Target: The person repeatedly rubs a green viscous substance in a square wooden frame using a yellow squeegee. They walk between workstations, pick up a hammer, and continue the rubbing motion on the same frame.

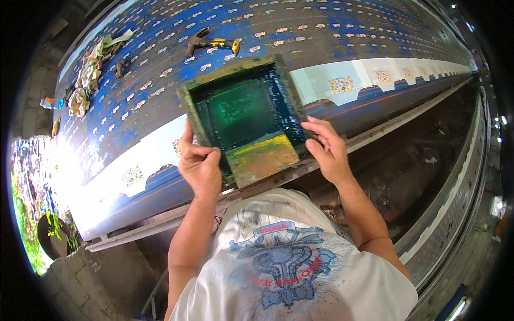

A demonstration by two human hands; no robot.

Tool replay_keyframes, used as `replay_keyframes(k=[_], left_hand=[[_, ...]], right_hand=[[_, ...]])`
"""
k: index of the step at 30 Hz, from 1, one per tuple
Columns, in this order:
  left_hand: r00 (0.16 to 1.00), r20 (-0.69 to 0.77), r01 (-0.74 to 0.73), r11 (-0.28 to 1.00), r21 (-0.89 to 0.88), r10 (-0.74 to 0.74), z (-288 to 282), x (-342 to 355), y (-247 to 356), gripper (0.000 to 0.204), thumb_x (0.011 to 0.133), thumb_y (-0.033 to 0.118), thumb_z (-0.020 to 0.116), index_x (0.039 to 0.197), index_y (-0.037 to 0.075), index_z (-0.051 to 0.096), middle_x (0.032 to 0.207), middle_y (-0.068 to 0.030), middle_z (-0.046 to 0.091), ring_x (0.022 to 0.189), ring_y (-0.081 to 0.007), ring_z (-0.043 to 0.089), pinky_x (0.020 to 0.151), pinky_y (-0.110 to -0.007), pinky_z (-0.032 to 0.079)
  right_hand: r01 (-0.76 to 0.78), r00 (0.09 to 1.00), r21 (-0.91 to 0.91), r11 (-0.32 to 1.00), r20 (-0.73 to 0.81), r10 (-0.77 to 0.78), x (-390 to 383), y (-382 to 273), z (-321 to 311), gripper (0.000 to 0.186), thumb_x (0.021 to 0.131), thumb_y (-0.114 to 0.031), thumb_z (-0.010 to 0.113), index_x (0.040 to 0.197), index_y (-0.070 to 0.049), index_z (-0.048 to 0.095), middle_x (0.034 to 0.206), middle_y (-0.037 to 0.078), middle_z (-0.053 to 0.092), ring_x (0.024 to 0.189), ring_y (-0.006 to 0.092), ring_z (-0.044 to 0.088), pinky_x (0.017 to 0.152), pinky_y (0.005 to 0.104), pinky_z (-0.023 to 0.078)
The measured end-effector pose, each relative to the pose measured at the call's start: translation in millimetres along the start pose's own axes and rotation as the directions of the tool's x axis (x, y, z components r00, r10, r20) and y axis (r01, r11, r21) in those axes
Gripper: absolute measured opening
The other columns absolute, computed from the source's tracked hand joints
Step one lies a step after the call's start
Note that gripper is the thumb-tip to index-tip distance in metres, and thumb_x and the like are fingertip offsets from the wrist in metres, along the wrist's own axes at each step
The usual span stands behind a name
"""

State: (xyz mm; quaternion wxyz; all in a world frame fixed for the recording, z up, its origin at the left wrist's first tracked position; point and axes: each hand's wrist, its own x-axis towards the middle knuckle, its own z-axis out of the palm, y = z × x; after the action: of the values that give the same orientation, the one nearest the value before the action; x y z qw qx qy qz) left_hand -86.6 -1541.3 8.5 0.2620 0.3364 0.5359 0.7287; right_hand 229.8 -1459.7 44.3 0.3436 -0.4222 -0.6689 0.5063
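Note:
Between my hands is a screen-printing frame point(190, 111), a squarish wooden one with dark green ink over its mesh. It is held tilted above the near edge of the long table. My left hand point(200, 165) grips its left side near the lower corner, fingers curled round the rim. On the right side, my right hand point(327, 150) pinches the rim between thumb and fingers. A squeegee point(262, 160) with a flat, yellow-and-green-stained face lies inside the frame along its near side. Under the frame, part of the white printed strip is hidden.
The long table point(300, 48) carries rows of small printed marks. White pieces point(369, 80) with colourful prints line its near edge. A hammer point(211, 44) with a yellow-and-black handle lies beyond the frame. Crumpled stained rags point(93, 72) sit at the far left. A metal rail point(385, 125) borders the table.

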Motion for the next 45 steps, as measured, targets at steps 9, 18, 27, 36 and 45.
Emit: replay_keyframes(k=[9, 18, 27, 36, 45], left_hand=[[0.998, -0.004, 0.059, 0.993, 0.098, -0.058, 54.8, -29.3, -29.6, 0.02, 0.081, -0.017, 0.069, 0.082, 0.003, 0.064, 0.176, -0.0322, 0.045, 0.167, -0.0381, 0.044, 0.135, -0.05, 0.033], [0.995, -0.027, 0.097, 0.98, 0.173, -0.094, 54.1, -36.4, -32.5, 0.019, 0.081, -0.015, 0.07, 0.084, 0.003, 0.066, 0.175, -0.0303, 0.05, 0.161, -0.0335, 0.052, 0.128, -0.042, 0.041], [0.995, -0.029, 0.1, 0.964, 0.248, -0.096, 56.6, -36.4, -34.5, 0.015, 0.08, -0.01, 0.072, 0.083, 0.004, 0.07, 0.174, -0.0322, 0.05, 0.158, -0.0369, 0.056, 0.12, -0.039, 0.046], [0.998, -0.035, 0.054, 0.958, 0.281, -0.046, 62.3, -36.1, -42.2, 0.015, 0.079, -0.007, 0.075, 0.079, 0.006, 0.069, 0.173, -0.0319, 0.052, 0.152, -0.0423, 0.058, 0.126, -0.047, 0.043], [0.999, -0.008, 0.043, 0.944, 0.328, -0.043, 64.6, -36.3, -40.0, 0.014, 0.08, -0.006, 0.075, 0.08, 0.007, 0.07, 0.174, -0.0288, 0.051, 0.154, -0.0439, 0.055, 0.129, -0.049, 0.04]], right_hand=[[0.018, 0.999, 0.014, 1.0, -0.047, -0.018, -2.8, 33.1, -63.3, 0.034, 0.105, -0.014, 0.077, 0.137, -0.003, 0.077, 0.154, 0.018, 0.066, 0.132, 0.0239, 0.064, 0.108, 0.0373, 0.051], [0.014, 1.0, 0.087, 0.996, -0.008, -0.014, -5.5, 33.8, -74.2, 0.034, 0.106, -0.012, 0.077, 0.138, -0.001, 0.076, 0.155, 0.019, 0.064, 0.135, 0.0248, 0.065, 0.112, 0.0395, 0.054], [0.201, 0.963, -0.462, 0.864, -0.069, -0.261, -7.3, -9.0, -59.7, 0.032, 0.104, -0.012, 0.077, 0.135, -0.002, 0.076, 0.145, 0.018, 0.071, 0.135, 0.0346, 0.067, 0.115, 0.044, 0.053], [0.428, 0.86, -0.611, 0.667, 0.047, -0.508, -57.4, -66.0, -15.2, 0.028, 0.096, -0.004, 0.08, 0.124, -0.004, 0.079, 0.141, 0.016, 0.074, 0.133, 0.0415, 0.069, 0.112, 0.0506, 0.056], [0.471, 0.849, -0.64, 0.608, 0.139, -0.51, -87.9, -78.4, 6.6, 0.032, 0.09, -0.002, 0.084, 0.122, -0.006, 0.079, 0.135, 0.014, 0.076, 0.128, 0.0408, 0.071, 0.109, 0.0502, 0.058]])
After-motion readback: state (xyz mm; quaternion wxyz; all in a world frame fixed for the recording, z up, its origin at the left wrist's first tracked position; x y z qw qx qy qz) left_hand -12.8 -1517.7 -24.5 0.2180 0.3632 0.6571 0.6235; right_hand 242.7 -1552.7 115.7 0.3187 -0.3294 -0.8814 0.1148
